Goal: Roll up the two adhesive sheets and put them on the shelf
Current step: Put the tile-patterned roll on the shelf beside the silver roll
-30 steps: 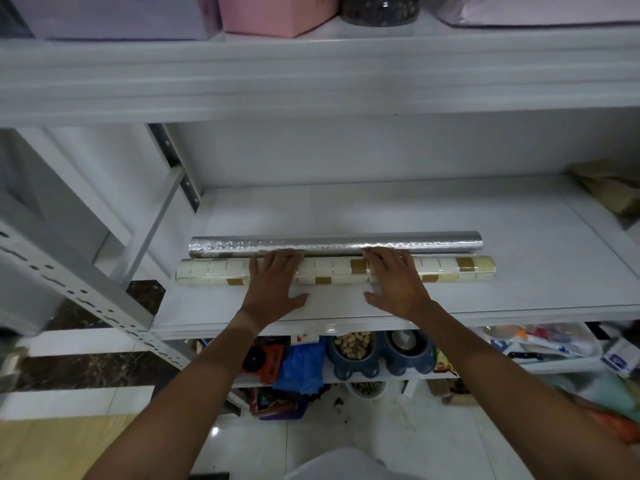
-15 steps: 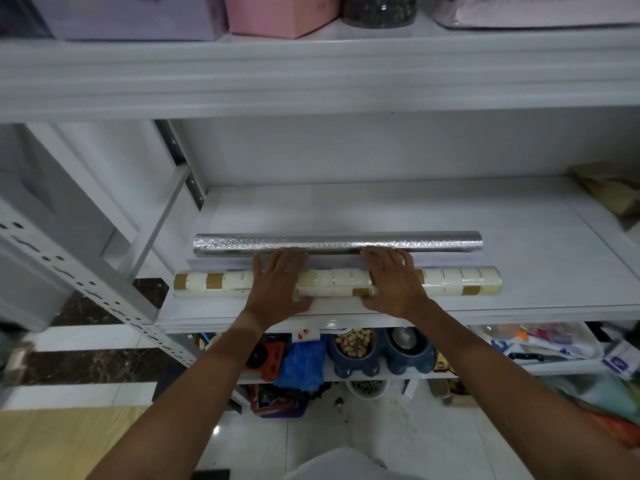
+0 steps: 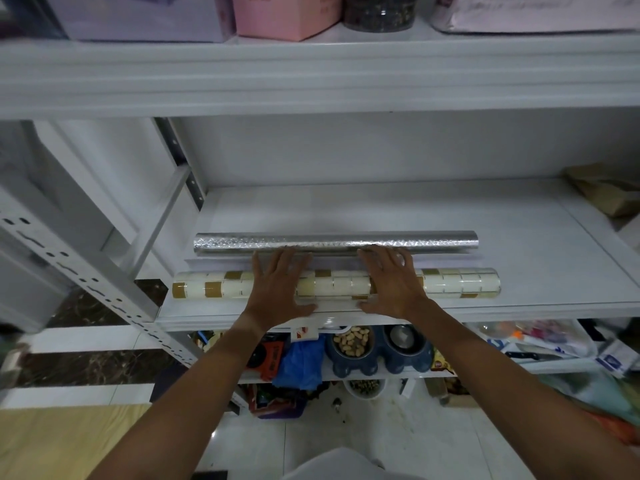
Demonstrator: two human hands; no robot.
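Observation:
Two rolled adhesive sheets lie side by side on the white shelf. The silver embossed roll is farther back. The cream and brown tile-pattern roll lies close to the shelf's front edge. A strip of its sheet shows flat on the shelf between the two rolls. My left hand rests flat on the tile roll left of its middle, fingers straight. My right hand presses flat on it right of the middle. Both hands' fingertips reach almost to the silver roll.
A brown paper bag sits at the shelf's far right. Above, a pink box and a dark jar stand on the upper shelf. Below are a blue bag, pet bowls and clutter. A perforated metal upright runs at the left.
The tile-pattern roll has moved toward me under both palms, from touching the silver roll to near the front edge. A flat strip of sheet now shows between the rolls.

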